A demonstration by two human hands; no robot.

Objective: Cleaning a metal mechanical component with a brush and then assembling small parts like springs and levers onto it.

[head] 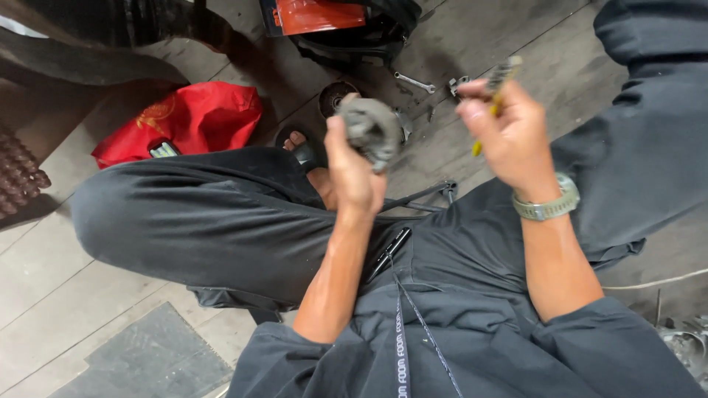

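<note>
My left hand (352,168) is raised over my lap and grips a grey, rounded metal part (372,130) from below. My right hand (507,133), with a pale green watch (549,206) on the wrist, holds a small tool with a grey head and yellow handle (495,94) up beside that part. The tool is blurred. The two hands are a short way apart. I sit cross-legged in dark trousers, one foot in a black sandal (301,147).
A red bag (184,121) lies on the floor to the left. A wrench (414,82), small metal pieces (457,85) and a round disc (335,96) lie ahead, with an orange and black case (324,18) beyond. Metal parts (686,343) sit at lower right.
</note>
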